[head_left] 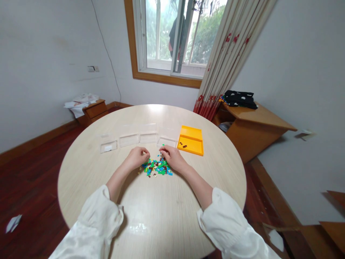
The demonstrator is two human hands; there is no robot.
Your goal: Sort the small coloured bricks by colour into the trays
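Observation:
A loose pile of small toy building bricks (159, 167) in green, blue, brown, yellow and cream lies on the round table. At the pile's left edge is my left hand (137, 157), its thumb and fingertips closed together; whatever they hold is too small to tell. My right hand (174, 157) hovers over the upper right of the pile, thumb and fingers pinched, with a tiny piece perhaps between them. Just beyond it sits an open clear plastic box (170, 141), partly hidden by the hand. A yellow open case (194, 145) holds several brown bricks.
More clear boxes stand in a row at left: one box (128, 140), another box (148, 137), and a third box (104, 148) with a white piece inside. The pale round table (151, 223) has a wooden cabinet (250, 122) at its right and a curtain (215, 72) behind.

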